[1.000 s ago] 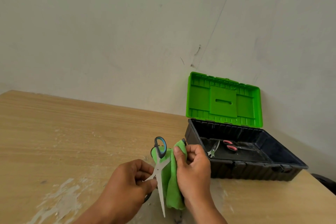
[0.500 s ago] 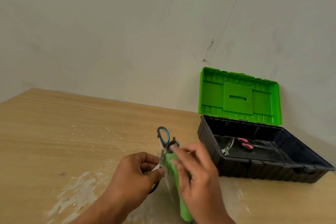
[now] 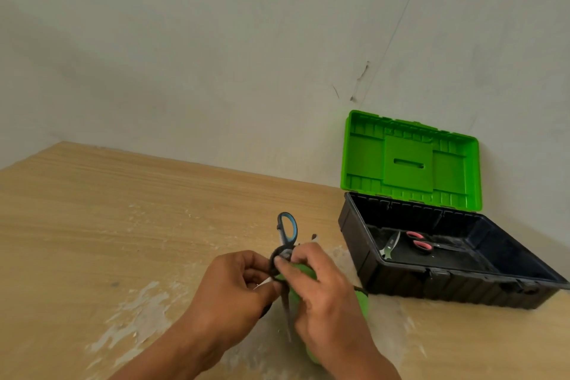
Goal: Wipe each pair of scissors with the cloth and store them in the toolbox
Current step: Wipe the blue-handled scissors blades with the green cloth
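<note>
Tabletop (image 3: 92, 225): I saw pale wood, scuffed white toward its front edge.
Left hand (image 3: 234, 284): fingers curled on the blue-handled scissors (image 3: 288, 230), near the front edge.
Right hand (image 3: 324, 293): fingers clamped on the green cloth (image 3: 363, 302) against those scissors.
Toolbox (image 3: 431, 284): lid open, by the right edge; red-handled scissors (image 3: 421, 242) lay inside.
</note>
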### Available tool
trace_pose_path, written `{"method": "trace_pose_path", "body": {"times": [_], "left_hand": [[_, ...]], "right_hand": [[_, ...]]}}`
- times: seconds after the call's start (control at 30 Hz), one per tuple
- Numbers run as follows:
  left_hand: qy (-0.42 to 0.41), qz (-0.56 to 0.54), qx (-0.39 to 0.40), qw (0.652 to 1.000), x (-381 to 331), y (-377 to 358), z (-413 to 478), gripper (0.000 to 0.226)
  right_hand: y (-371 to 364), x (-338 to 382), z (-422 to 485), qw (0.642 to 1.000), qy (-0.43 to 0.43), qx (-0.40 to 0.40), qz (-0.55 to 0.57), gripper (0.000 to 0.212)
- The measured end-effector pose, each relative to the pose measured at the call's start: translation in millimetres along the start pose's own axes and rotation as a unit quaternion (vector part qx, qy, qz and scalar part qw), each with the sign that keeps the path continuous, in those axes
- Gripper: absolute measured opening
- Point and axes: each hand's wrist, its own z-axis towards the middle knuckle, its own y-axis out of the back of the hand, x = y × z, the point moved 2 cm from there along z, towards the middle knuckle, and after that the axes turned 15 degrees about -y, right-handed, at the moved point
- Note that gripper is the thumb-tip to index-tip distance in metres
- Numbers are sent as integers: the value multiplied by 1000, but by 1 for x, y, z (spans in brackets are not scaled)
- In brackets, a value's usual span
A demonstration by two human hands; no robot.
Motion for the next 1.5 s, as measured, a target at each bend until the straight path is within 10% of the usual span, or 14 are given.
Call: {"method": "trace_pose_path", "body": {"times": [0.83,1.13,1.3,1.5], "left_hand": [[-12,-8,27,1000,7,2,2,24],[-18,-30,8,999,-2,-1,1,19],[-42,-52,-26,997,-3,1,1,23],[-70,-101,-86,989,-2,7,5,28]], "right_hand": [[3,-6,-3,998,31,29,40,36],[11,-50,7,969,-157,-158,105,39],[9,-22,2,878,-276,45,389,19],[-2,-1,-3,888,-235,148,366,20]]}}
